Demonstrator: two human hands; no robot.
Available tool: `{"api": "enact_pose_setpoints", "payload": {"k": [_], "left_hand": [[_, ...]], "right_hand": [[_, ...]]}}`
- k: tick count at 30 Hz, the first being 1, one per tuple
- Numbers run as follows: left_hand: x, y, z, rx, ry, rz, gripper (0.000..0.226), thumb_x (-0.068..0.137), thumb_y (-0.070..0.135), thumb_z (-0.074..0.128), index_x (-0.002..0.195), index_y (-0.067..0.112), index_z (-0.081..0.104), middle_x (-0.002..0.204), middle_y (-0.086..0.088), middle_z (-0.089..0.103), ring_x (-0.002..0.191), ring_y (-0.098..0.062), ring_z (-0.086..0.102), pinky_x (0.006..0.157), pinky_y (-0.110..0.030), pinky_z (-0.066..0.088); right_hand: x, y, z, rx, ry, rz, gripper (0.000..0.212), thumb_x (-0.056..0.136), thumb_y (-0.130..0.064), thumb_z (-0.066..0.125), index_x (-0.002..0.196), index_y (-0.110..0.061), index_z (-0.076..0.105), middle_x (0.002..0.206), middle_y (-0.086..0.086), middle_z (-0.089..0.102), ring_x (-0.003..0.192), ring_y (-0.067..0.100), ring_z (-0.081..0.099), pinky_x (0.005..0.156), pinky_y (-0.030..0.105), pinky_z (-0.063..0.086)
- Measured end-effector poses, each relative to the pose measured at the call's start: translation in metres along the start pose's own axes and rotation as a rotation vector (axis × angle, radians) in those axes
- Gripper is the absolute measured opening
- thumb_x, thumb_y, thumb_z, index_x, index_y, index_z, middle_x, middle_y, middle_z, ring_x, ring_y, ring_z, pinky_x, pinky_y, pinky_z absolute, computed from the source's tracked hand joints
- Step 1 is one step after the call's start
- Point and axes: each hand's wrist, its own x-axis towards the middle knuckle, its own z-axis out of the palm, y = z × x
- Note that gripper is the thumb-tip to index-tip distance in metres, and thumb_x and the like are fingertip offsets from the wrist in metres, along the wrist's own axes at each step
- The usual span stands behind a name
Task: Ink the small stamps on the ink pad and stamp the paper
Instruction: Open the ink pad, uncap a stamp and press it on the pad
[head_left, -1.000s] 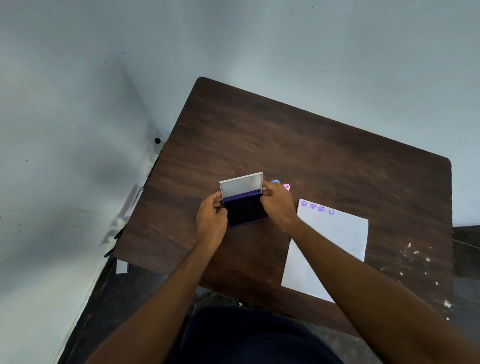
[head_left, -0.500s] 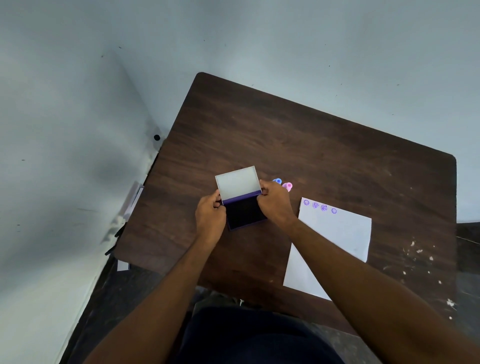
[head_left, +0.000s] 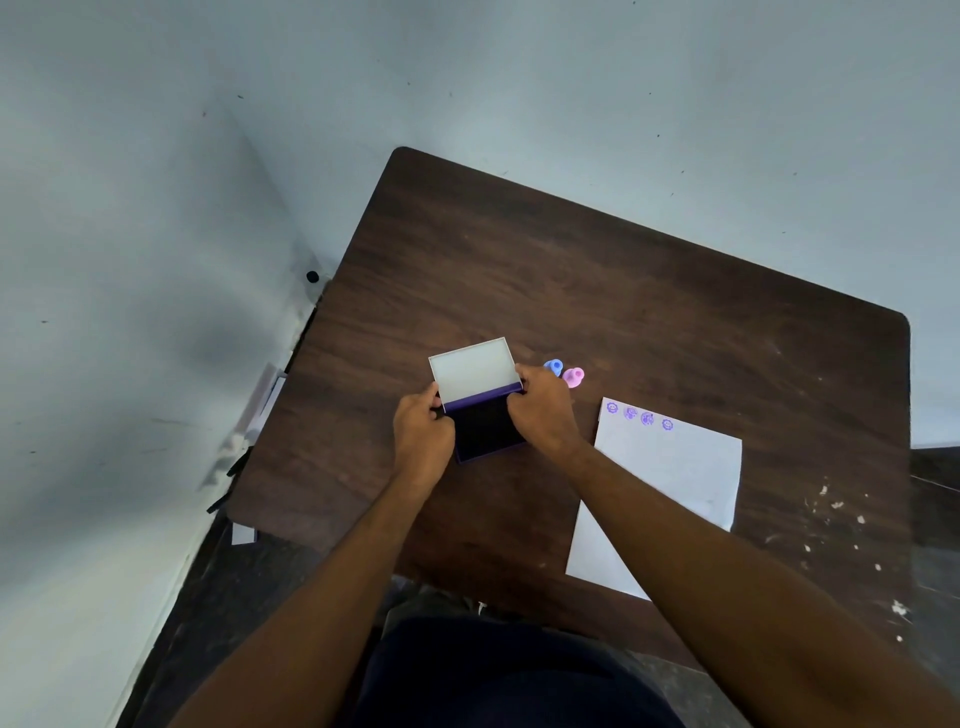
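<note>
A purple ink pad (head_left: 485, 428) lies on the dark wooden table (head_left: 623, 291) with its dark pad showing. Its pale lid (head_left: 474, 370) is swung back behind it. My left hand (head_left: 422, 435) grips the pad's left side and my right hand (head_left: 545, 410) grips its right side by the hinge. Two small stamps stand just beyond my right hand, a blue stamp (head_left: 555, 367) and a pink stamp (head_left: 573, 376). To the right lies a white paper (head_left: 670, 483) with several purple stamp marks (head_left: 640, 415) along its top edge.
The table stands in a corner of pale walls. White specks (head_left: 836, 525) dot the table's right side. Papers and dark items (head_left: 254, 415) sit in the gap between the table's left edge and the wall.
The lid has swung further back, from nearly upright to leaning away behind the pad. Both hands have stayed at the pad's sides.
</note>
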Motion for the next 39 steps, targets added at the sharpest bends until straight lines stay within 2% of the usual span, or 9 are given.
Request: {"api": "enact_pose_setpoints", "payload": {"k": [5,9,12,14,22,25,28,33,39], "left_hand": [[0.0,0.001,0.0,-0.017,0.017,-0.046,0.05,0.09,0.001,0.053,0.138,0.013,0.051,0.116,-0.003,0.05,0.099,-0.012,0.055,0.075,-0.016,0.042],[-0.004,0.004,-0.002,-0.023,0.071,-0.008,0.043,0.092,0.005,0.056,0.134,0.012,0.055,0.12,-0.005,0.053,0.105,-0.016,0.059,0.078,-0.016,0.045],[-0.008,0.009,0.0,0.037,0.076,0.057,0.036,0.094,0.01,0.056,0.13,0.013,0.059,0.127,-0.005,0.057,0.117,-0.019,0.057,0.095,-0.031,0.053],[-0.01,0.016,0.003,0.061,0.069,0.087,0.031,0.097,0.017,0.054,0.127,0.014,0.061,0.13,-0.005,0.059,0.12,-0.019,0.056,0.099,-0.038,0.052],[-0.006,0.05,0.031,0.119,-0.018,0.231,0.026,0.097,0.018,0.052,0.119,0.013,0.067,0.121,-0.006,0.068,0.109,-0.019,0.061,0.095,-0.031,0.049],[-0.004,0.058,0.042,0.143,-0.048,0.25,0.027,0.097,0.019,0.051,0.118,0.015,0.067,0.118,-0.004,0.068,0.108,-0.018,0.061,0.092,-0.031,0.048],[-0.004,0.062,0.05,0.136,-0.06,0.252,0.027,0.097,0.02,0.051,0.118,0.016,0.067,0.118,-0.003,0.068,0.109,-0.017,0.06,0.093,-0.028,0.045],[-0.002,0.064,0.057,0.175,-0.066,0.224,0.028,0.097,0.021,0.052,0.121,0.016,0.066,0.123,-0.004,0.067,0.113,-0.019,0.06,0.091,-0.023,0.039],[-0.001,0.064,0.053,0.177,-0.078,0.206,0.029,0.098,0.022,0.051,0.123,0.016,0.065,0.124,-0.005,0.066,0.113,-0.019,0.059,0.093,-0.03,0.047]], "right_hand": [[-0.002,0.001,0.002,0.015,0.042,0.0,0.028,0.092,-0.006,0.052,0.118,-0.008,0.062,0.115,0.009,0.068,0.091,0.011,0.058,0.063,0.009,0.039],[-0.005,0.001,0.0,-0.02,0.099,-0.01,0.029,0.093,-0.005,0.05,0.12,-0.007,0.06,0.118,0.011,0.066,0.106,0.02,0.06,0.082,0.022,0.047],[-0.007,0.004,-0.006,-0.142,0.154,-0.131,0.028,0.096,-0.008,0.048,0.119,-0.004,0.063,0.12,0.013,0.065,0.109,0.023,0.058,0.096,0.028,0.044],[-0.009,0.006,-0.015,-0.232,0.216,-0.232,0.023,0.095,-0.013,0.052,0.111,-0.007,0.068,0.116,0.01,0.067,0.106,0.022,0.056,0.089,0.025,0.042],[0.005,0.023,-0.045,-0.477,0.312,-0.226,0.017,0.091,-0.032,0.058,0.089,-0.017,0.066,0.1,0.001,0.069,0.09,0.013,0.051,0.079,0.018,0.031],[0.009,0.027,-0.054,-0.506,0.317,-0.193,0.02,0.087,-0.038,0.062,0.091,-0.019,0.066,0.1,-0.001,0.067,0.093,0.015,0.052,0.081,0.022,0.035],[0.011,0.027,-0.057,-0.481,0.341,-0.226,0.019,0.086,-0.026,0.067,0.099,-0.013,0.07,0.105,0.006,0.069,0.098,0.022,0.05,0.078,0.027,0.035],[0.016,0.024,-0.053,-0.552,0.269,-0.222,0.023,0.087,-0.029,0.065,0.105,-0.016,0.068,0.114,0.004,0.067,0.107,0.023,0.049,0.087,0.034,0.042],[0.018,0.023,-0.05,-0.591,0.246,-0.244,0.022,0.09,-0.026,0.062,0.107,-0.014,0.067,0.117,0.005,0.066,0.11,0.024,0.049,0.09,0.036,0.041]]}}
